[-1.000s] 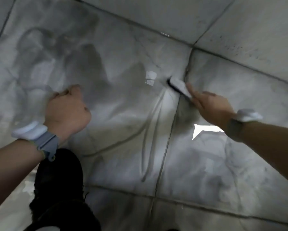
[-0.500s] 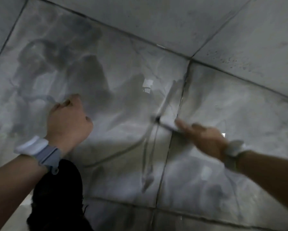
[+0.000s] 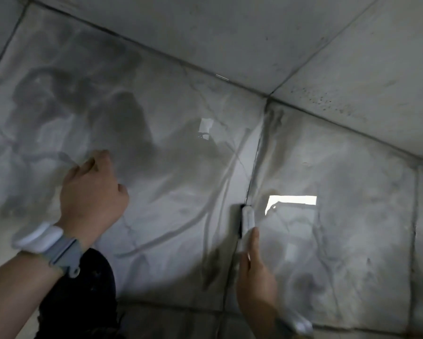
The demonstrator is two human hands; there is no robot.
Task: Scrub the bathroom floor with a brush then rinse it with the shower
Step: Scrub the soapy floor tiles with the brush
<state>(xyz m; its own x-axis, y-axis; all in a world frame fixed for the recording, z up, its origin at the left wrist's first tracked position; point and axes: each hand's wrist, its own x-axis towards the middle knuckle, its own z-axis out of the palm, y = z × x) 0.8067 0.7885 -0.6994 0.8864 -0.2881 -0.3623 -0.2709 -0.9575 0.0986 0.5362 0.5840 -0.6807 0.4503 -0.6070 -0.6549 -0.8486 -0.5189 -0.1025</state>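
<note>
The wet grey marble floor (image 3: 171,192) fills the view, with dark streaks of dirty water across it. My right hand (image 3: 255,277) grips a small white brush (image 3: 247,217) with dark bristles. The brush head lies on the grout line (image 3: 252,167) between two tiles, pointing away from me. My left hand (image 3: 93,194) hovers over the left tile with its fingers curled into a loose fist and nothing visible in it. Both wrists wear white bands.
The wall tiles (image 3: 254,33) rise along the far edge, with dark specks (image 3: 323,99) near the base at the right. My dark-clothed knee (image 3: 83,294) sits at the bottom left. A bright window reflection (image 3: 291,203) lies on the right tile.
My right hand has pulled the brush back along the grout line towards me, from near the wall to the middle of the tile. My left hand has stayed in about the same place.
</note>
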